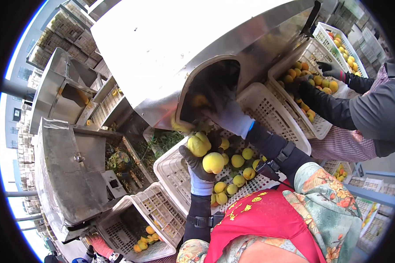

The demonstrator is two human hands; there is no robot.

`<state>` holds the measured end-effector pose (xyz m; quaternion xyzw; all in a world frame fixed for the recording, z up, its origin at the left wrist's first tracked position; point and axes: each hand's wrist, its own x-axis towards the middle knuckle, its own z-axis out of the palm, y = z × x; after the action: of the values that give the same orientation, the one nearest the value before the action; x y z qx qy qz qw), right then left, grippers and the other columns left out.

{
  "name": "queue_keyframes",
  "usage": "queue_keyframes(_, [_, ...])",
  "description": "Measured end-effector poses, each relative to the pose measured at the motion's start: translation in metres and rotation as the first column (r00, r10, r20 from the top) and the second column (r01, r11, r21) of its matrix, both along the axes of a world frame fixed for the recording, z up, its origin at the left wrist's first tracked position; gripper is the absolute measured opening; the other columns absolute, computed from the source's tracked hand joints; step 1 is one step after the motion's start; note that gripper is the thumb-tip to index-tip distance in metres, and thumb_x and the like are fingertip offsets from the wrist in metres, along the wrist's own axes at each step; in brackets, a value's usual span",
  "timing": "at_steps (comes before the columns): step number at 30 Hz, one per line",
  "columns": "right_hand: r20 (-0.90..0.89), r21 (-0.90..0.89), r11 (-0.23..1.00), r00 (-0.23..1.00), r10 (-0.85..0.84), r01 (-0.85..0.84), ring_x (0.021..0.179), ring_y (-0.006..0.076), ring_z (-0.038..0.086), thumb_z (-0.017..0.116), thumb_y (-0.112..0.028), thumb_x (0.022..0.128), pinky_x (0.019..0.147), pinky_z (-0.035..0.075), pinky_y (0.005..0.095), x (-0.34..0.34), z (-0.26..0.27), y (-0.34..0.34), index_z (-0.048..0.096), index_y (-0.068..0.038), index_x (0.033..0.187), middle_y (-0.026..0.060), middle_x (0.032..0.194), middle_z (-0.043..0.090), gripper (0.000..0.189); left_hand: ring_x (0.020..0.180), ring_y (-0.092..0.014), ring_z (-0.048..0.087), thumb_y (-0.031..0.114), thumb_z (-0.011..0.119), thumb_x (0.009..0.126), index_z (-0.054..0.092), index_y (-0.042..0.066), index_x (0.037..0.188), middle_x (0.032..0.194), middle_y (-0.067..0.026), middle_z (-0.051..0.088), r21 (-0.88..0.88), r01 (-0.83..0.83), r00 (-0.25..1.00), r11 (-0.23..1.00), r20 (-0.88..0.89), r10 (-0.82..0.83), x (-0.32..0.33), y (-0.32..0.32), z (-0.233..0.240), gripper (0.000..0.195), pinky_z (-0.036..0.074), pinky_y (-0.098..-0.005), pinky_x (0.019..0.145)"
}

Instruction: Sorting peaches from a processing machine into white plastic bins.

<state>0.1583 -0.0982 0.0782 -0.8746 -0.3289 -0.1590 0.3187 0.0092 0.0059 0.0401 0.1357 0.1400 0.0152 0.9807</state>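
My left hand (197,164), in a glove with a dark palm and pale cuff, holds two yellow-green peaches (199,144) above a white plastic crate (171,166). My right hand (223,110), gloved and blurred, reaches into the round-topped opening (210,85) of a metal machine (171,59). Its fingers are in shadow, near an orange-yellow fruit (200,100); whether it grips anything cannot be told. Several loose yellow peaches (237,161) and some dark leaves lie in the crate beneath my hands.
A person (378,108) at the right handles peaches in another crate (319,130). At lower left, a pink-gloved hand (100,245) is beside a tilted crate (164,210) with fruit. Metal machinery (72,171) stands left. Green leaves (166,141) lie below the machine opening.
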Motion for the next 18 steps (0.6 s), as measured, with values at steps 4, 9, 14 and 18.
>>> queue_keyframes(4, [0.130,0.179,0.982,0.988,-0.078,0.054,0.120,0.0412,0.043,0.071,-0.035,0.075,0.100,0.036,0.0493,0.021,0.007,0.008,0.042,-0.004,0.135,0.0200,0.132,0.047,0.073,0.085,-0.032,0.064,0.082,0.046,0.073,0.052,0.007,0.123,0.108,-0.0150,0.062,-0.076,0.101,0.995,0.992,0.006,-0.101,0.011,-0.001,0.003,0.090,0.055,-0.0419,0.073])
queue_keyframes(9, [-0.568,0.105,0.977,0.796,0.210,-0.183,0.111,0.0377,0.053,0.076,-0.041,0.069,0.101,0.036,0.0444,-0.056,0.061,-0.014,0.049,-0.003,0.129,0.0183,0.121,0.057,0.076,0.109,-0.031,0.054,0.079,0.054,0.072,0.051,0.009,0.128,0.125,-0.0137,0.055,-0.030,0.283,0.891,0.959,0.379,-0.251,0.016,0.016,-0.020,0.090,0.044,-0.0458,0.095])
queue_keyframes(14, [-0.267,0.116,0.973,0.937,0.223,-0.199,0.115,0.0359,0.049,0.077,-0.042,0.067,0.103,0.032,0.0483,-0.078,0.037,-0.024,0.045,-0.005,0.134,0.0173,0.126,0.054,0.082,0.125,-0.028,0.045,0.079,0.050,0.074,0.040,0.009,0.139,0.138,-0.0102,0.047,-0.026,0.161,0.958,0.987,0.244,-0.149,0.022,0.005,-0.011,0.096,0.032,-0.0432,0.110])
queue_keyframes(18, [0.009,0.085,0.991,0.994,0.107,-0.107,0.119,0.0367,0.044,0.077,-0.040,0.066,0.106,0.029,0.0506,-0.047,0.018,-0.023,0.042,-0.003,0.135,0.0188,0.129,0.050,0.085,0.112,-0.032,0.053,0.076,0.052,0.076,0.049,0.007,0.131,0.126,-0.0130,0.056,-0.147,0.280,0.915,0.949,0.341,-0.217,0.019,0.007,-0.032,0.088,0.043,-0.0469,0.097])
